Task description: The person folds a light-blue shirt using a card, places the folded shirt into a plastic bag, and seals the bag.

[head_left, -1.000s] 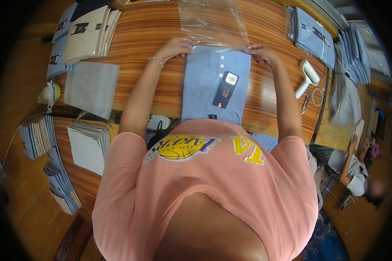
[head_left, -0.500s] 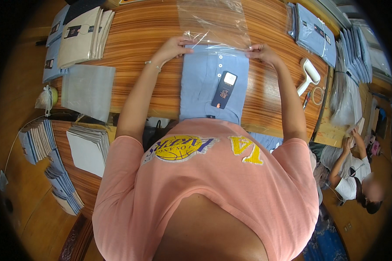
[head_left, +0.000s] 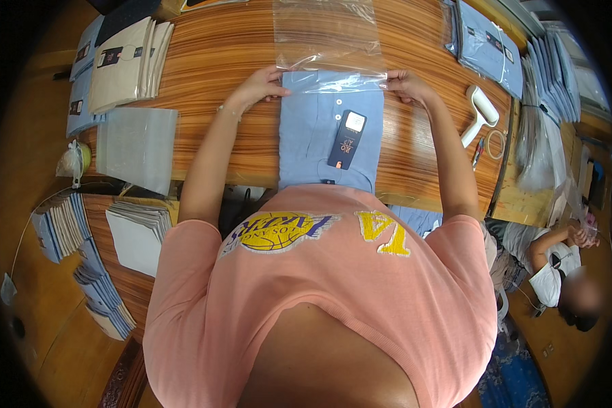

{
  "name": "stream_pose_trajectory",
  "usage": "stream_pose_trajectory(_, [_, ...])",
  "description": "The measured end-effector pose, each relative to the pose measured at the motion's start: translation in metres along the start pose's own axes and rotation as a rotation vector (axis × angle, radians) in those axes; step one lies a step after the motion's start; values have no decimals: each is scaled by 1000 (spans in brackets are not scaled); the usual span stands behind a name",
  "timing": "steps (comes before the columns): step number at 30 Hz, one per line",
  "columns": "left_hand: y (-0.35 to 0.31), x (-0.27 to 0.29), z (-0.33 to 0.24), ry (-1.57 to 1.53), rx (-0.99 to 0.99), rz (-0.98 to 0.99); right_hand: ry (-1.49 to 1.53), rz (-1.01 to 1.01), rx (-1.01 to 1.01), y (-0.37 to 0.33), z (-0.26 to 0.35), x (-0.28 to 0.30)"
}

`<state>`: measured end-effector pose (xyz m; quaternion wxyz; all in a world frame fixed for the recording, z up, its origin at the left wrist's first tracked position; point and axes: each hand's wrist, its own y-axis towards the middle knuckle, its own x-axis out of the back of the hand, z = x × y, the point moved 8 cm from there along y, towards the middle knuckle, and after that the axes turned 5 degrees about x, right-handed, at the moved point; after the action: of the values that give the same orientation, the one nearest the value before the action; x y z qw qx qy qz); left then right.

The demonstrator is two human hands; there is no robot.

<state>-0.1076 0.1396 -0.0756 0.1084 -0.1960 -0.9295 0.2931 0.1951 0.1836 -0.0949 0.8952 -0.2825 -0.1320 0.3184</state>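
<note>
A folded light-blue shirt (head_left: 306, 146) with white buttons lies on the wood-grain table in front of me. A dark hang tag (head_left: 347, 141) with a white sticker rests on it. The mouth of a clear plastic bag (head_left: 328, 34) covers the shirt's far end, and the rest of the bag stretches away over the table. My left hand (head_left: 260, 87) pinches the bag's edge at the shirt's far left corner. At the far right corner, my right hand (head_left: 406, 86) pinches the bag's other edge.
At right are a white lint roller (head_left: 483, 112), a tape ring (head_left: 496, 145) and bagged blue shirts (head_left: 486, 47). At left lie bagged beige shirts (head_left: 126, 64), empty clear bags (head_left: 136, 149) and white sheets (head_left: 139, 234). Another person (head_left: 554, 265) works at far right.
The bag's mouth has come nearer to me, over more of the shirt's far end, including a button. My left hand has shifted slightly nearer. The other person's hands have moved.
</note>
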Motion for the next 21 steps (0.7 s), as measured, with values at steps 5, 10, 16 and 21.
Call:
stream_pose_trajectory(5, [-3,2,7,6,159,-54,57,178,-47,-3,0,-7])
stream_pose_trajectory(10, [2,-1,3,51,95,-59,32,157,-104,4,1,-7])
stream_pose_trajectory(16, [-12,-8,13,74,115,-13,117,207,-80,-24,-9,-31])
stream_pose_trajectory(21, [-33,-22,20,49,133,58,215,175,-78,-38,-31,-47])
